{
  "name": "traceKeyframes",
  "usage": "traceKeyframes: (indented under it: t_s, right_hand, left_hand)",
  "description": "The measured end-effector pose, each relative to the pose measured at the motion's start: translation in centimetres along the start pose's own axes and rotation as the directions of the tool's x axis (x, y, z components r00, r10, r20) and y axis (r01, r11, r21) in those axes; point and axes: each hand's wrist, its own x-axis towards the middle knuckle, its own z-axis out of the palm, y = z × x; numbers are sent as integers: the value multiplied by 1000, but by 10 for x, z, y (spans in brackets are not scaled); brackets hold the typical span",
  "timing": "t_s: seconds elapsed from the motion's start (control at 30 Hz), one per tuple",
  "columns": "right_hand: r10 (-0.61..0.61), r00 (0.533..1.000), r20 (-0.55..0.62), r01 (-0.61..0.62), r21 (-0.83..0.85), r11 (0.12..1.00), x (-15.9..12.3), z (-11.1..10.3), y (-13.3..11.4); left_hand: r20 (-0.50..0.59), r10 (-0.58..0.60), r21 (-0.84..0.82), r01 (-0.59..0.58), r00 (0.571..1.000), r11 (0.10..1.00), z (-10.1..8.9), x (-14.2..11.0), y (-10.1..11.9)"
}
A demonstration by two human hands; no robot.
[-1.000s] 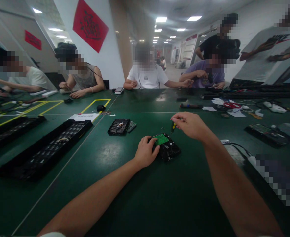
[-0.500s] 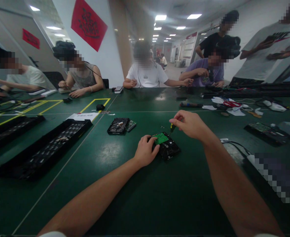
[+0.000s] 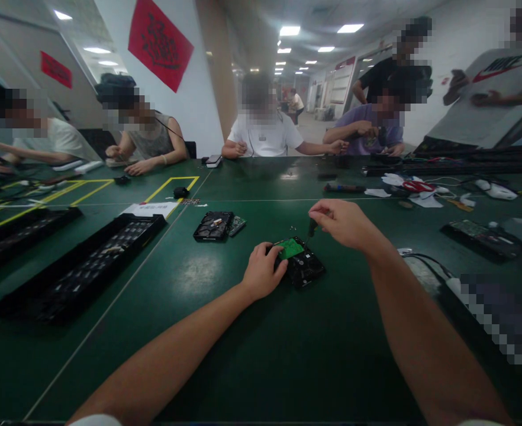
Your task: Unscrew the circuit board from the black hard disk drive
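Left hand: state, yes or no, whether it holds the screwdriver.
No, the right hand holds the screwdriver, while the left hand rests on the black drive.

"NIKE" reads in dark capitals above a red swoosh on the grey T-shirt [image 3: 469, 112] of a person standing at the far right. The large red poster [image 3: 161, 44] on the pillar and the small red poster [image 3: 56, 70] farther left carry dark characters, too stylised or small to read. Print on the white sheet [image 3: 151, 209] at the left of the table [image 3: 225, 349], and the mark on the white T-shirt [image 3: 267, 142] at the far side, are illegible.
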Motion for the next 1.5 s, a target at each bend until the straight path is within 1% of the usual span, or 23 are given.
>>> traceKeyframes:
  t_s: [0.1,0.17,0.37,0.57,0.77,1.03,1.2,1.33,1.4,1.5]
  right_hand:
    - [80,996,-43,-80,12,997,0,1,2]
    - [104,993,-54,-103,19,994,0,1,3]
    - [69,998,6,-69,64,996,-2,-1,0]
    - [77,996,-51,-80,-68,994,-1,-1,1]
    - [8,1000,-28,-9,-13,1000,-2,0,3]
    - [15,1000,26,-16,57,998,0,1,0]
    - [25,999,28,-28,94,995,-2,-3,-4]
    - [39,999,24,-42,128,991,-2,0,-3]
    - [56,998,20,-58,124,991,-1,1,-2]
    - [65,998,9,-65,69,995,0,2,0]
  left_hand:
    - [-6,1,-2,-1,1000,1000,0,0,0]
    - [-2,4,-7,-4,1000,1000,0,0,0]
    - [10,-5,-2,5,1000,1000,-1,0,1]
    - [12,5,-5,-5,1000,1000,-1,0,1]
    - [17,7,-1,-7,1000,1000,-2,0,1]
    - [2,3,7,-3,1000,1000,1,0,0]
    - [0,5,4,-5,1000,1000,-1,0,0]
    - [-1,3,6,-3,1000,1000,-1,-1,0]
    - [-5,8,5,-8,1000,1000,0,-1,0]
    - [-7,14,3,-14,1000,1000,0,-1,0]
